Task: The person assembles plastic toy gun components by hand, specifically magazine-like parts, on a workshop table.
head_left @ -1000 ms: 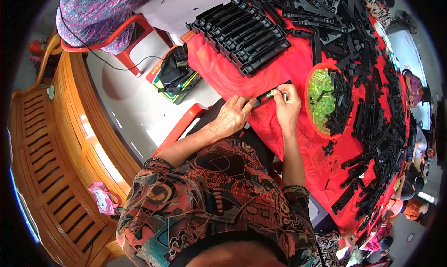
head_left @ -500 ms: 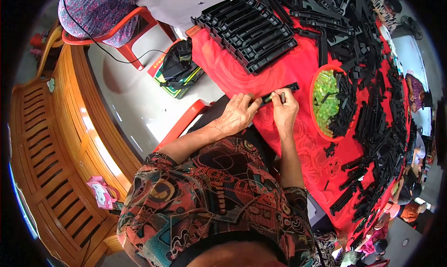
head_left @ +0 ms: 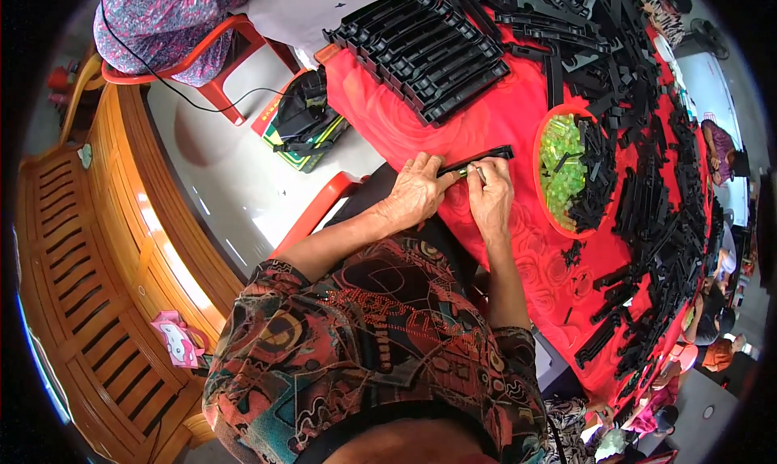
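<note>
From afar, I see the left hand (head_left: 414,190) pinching the black bar (head_left: 487,155) over the red cloth (head_left: 530,274). The right hand (head_left: 490,194) bunches by a green bit (head_left: 462,172); I can't tell its grip. Pushing crooked could make the bit slip.

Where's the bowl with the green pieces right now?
In the head view, the bowl sits right of centre on the red tablecloth, between the person's right hand and the scattered black parts.

Smooth plastic strip (head_left: 503,152) and glossy wooden bench (head_left: 154,215)
</note>
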### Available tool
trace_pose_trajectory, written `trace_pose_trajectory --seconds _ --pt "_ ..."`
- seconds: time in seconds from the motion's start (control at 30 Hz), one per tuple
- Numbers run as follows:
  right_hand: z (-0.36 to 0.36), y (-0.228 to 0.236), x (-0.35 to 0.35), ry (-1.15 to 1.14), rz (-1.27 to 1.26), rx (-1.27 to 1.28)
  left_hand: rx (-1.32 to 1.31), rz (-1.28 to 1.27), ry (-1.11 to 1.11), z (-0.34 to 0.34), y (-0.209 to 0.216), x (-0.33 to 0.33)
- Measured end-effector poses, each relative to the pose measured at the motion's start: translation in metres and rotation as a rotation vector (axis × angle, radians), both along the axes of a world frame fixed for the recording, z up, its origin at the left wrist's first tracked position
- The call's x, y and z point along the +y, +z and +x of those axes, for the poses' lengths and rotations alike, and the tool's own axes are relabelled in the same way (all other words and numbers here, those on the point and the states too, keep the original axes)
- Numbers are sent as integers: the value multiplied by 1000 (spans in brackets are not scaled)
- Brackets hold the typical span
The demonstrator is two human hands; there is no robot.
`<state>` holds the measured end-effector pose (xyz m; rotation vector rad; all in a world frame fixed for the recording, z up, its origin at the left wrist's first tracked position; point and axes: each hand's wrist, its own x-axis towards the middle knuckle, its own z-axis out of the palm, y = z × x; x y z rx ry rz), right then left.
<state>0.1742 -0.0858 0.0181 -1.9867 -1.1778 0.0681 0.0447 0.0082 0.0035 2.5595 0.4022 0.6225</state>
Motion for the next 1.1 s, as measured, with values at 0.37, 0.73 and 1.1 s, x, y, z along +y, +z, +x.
trace_pose_trajectory --seconds 0.37,0.73,1.1 --pt "-10 5 -1 -2 -46 -147 -10 -9 11 3 1 -2" --pt "-1 10 -4 48 56 37 22 40 9 4 -3 -2" --pt "15 33 12 132 885 1096 28 52 5 3 -3 -2"
